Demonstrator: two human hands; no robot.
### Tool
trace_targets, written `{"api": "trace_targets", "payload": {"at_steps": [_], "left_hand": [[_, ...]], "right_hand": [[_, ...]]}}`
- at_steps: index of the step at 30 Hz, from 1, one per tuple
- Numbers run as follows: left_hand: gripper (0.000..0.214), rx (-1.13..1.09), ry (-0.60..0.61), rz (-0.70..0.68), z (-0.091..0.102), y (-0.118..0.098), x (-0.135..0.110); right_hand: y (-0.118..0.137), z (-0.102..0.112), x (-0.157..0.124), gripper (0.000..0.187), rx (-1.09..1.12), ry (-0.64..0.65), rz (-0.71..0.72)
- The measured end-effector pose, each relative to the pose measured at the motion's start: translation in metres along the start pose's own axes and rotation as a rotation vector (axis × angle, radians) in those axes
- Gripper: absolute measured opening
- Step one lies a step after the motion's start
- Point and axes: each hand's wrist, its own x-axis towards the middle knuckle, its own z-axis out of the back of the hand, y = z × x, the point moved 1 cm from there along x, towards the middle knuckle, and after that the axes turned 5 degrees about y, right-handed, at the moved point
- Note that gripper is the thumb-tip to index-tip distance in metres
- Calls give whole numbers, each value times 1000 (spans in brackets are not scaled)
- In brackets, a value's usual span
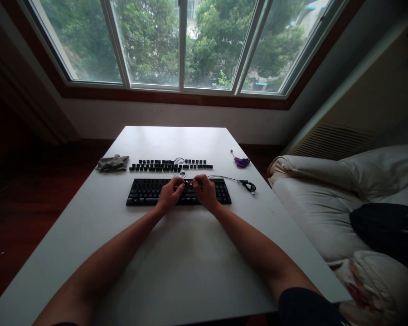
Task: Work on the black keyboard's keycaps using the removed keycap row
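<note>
Nearest: dark sleeve (306,308) on the right arm, both forearms reaching forward over the bare near part of the white table (180,267). Right of the table, a pale sofa (302,208) with a dark item (387,228) on it; reddish floor (23,217) on the left.

Black keyboard (144,192) lies flat across the table, around mid-length. Left hand (170,192) and right hand (205,190) are over its middle, close together, fingers curled in narrow. Something small and bright shows between the fingertips; can't tell what it is or which hand has it. Hands and wrists block the view of the middle keys.

Cable (221,176) runs out behind the right hand to a tied bundle (248,184), right of the keyboard, on the table. Just beyond the keyboard, a small ring-shaped item (180,174), too small to name.

Farther, black keycaps (156,167) in two rows, a second round item (179,160) among them. Crumpled grey cloth (113,163) left of the rows, purple item (241,162) off to the right, near the table edge.

Behind: vented panel (331,139) at right, curtain (37,99) at left, window (149,40) with trees outside.
</note>
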Motion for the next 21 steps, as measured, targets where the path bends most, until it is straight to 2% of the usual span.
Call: {"api": "trace_targets", "payload": {"at_steps": [4, 7, 12, 21], "left_hand": [[35, -394, 104, 12, 6, 2, 11], [40, -520, 155, 54, 9, 2, 13], [43, -594, 193, 87, 13, 1, 10], [44, -543, 125, 93, 10, 6, 12]], "right_hand": [[11, -3, -3, 20, 69, 16, -59], [16, -5, -1, 19, 219, -26, -85], [16, -7, 5, 19, 436, -68, -102], [13, -9, 5, 24, 513, -4, -127]]}}
